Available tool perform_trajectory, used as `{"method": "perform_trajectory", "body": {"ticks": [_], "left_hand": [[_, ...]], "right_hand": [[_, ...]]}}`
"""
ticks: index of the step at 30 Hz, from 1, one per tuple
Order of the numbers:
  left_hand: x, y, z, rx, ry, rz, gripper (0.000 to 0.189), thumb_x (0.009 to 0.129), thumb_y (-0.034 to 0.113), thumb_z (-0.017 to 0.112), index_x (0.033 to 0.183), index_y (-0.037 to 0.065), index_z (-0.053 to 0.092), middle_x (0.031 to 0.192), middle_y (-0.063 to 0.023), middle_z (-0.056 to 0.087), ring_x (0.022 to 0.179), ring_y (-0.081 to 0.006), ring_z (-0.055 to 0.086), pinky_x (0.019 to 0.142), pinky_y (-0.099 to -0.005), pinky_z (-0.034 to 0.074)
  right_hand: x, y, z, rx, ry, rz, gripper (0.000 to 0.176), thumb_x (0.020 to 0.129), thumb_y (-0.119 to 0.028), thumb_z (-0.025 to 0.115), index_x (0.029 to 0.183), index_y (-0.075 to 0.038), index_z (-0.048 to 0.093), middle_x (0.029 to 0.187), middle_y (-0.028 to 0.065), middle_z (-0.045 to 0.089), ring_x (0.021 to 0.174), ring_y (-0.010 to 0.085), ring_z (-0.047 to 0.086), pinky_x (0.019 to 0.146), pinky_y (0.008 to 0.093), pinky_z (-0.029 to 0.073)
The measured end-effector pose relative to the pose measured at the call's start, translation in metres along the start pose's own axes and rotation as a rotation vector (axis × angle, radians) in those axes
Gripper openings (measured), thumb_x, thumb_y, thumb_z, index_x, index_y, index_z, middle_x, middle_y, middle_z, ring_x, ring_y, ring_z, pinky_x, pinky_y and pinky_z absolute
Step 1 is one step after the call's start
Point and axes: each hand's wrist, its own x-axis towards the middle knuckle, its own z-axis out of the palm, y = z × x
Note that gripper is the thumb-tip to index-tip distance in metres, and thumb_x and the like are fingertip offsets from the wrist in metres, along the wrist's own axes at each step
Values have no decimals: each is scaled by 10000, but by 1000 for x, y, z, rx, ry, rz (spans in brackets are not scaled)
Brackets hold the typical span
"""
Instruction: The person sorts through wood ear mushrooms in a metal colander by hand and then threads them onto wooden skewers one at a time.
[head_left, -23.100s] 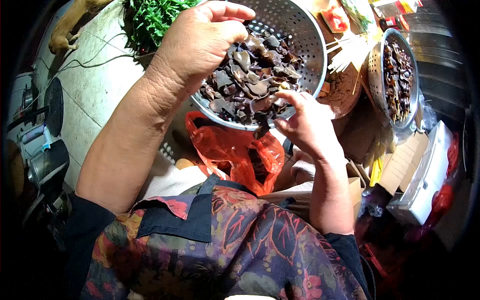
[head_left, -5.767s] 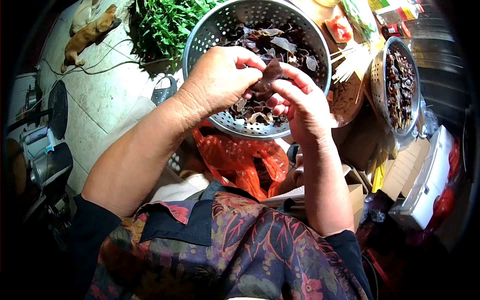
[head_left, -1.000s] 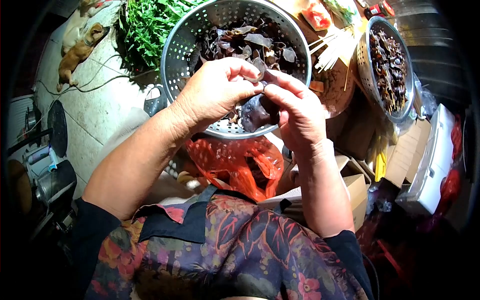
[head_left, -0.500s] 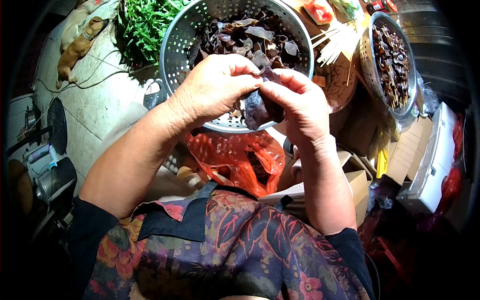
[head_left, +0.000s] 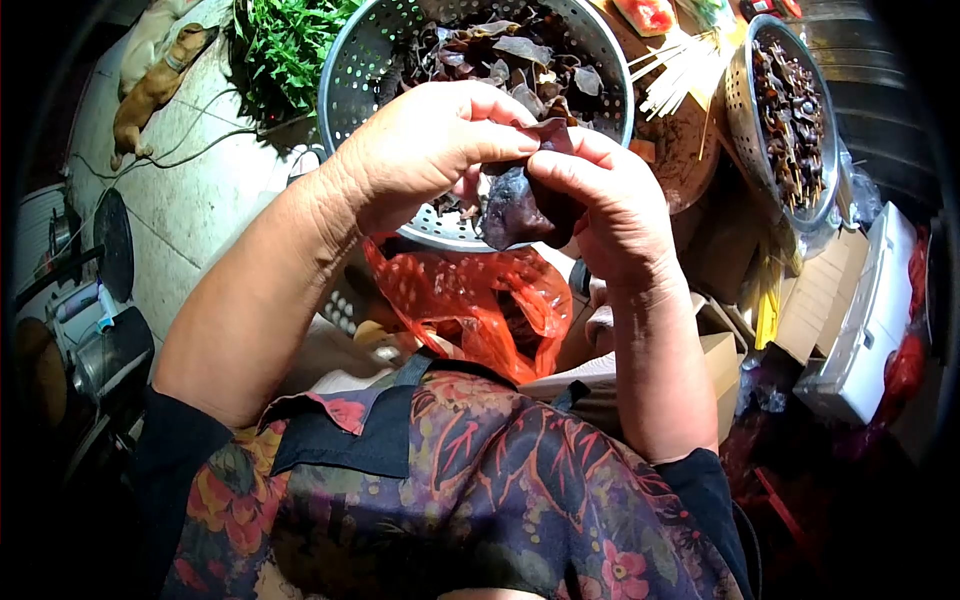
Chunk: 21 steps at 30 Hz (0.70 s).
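Between my two hands is a dark, floppy piece of wood ear mushroom [head_left: 522,208], held over the near rim of a metal colander [head_left: 348,95]. My left hand [head_left: 440,145] pinches its upper edge between thumb and forefinger. My right hand [head_left: 605,195] grips the same piece beside it, thumb on top, and the larger flap hangs below the fingers. Inside the colander lies a heap of loose wood ear mushrooms [head_left: 520,50]. A red plastic bag [head_left: 450,300] sits below the colander, close to my apron.
At the right stands a second colander [head_left: 742,100] with skewered wood ear [head_left: 790,120]. Bamboo skewers [head_left: 680,80] lie between the colanders. Leafy greens [head_left: 285,60] are at the upper left, and a brown dog [head_left: 155,95] lies on the floor. A white foam box [head_left: 860,320] stands right.
Both hands still hold the wood ear piece; its upper edge now stands up more between the fingers. My right hand has shifted slightly right and down. The whole view has moved a little.
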Motion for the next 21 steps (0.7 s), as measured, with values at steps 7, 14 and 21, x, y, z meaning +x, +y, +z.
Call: {"method": "perform_trajectory", "body": {"ticks": [7,14,21], "left_hand": [[2,-9,-2,159,-34,-17,110,837,126,557,876,47,623,732,34,574,606,-38,499,545,-188,416],[3,-9,2,278,14,29,91,817,122,570,787,45,607,653,50,524,585,-35,470,530,-193,388],[-1,-15,7,-83,41,-4,74,805,147,598,791,78,623,645,51,539,536,-28,449,473,-188,344]], "right_hand": [[-4,2,4,-128,23,-73,120,777,-68,685,857,-1,625,756,18,624,654,75,574,595,207,467],[-3,5,2,-262,11,-97,112,772,-67,689,843,-9,623,742,-4,608,630,50,534,582,184,442],[-5,6,6,-181,21,-149,121,771,-73,693,854,-18,624,740,-3,613,614,52,537,556,182,436]]}}
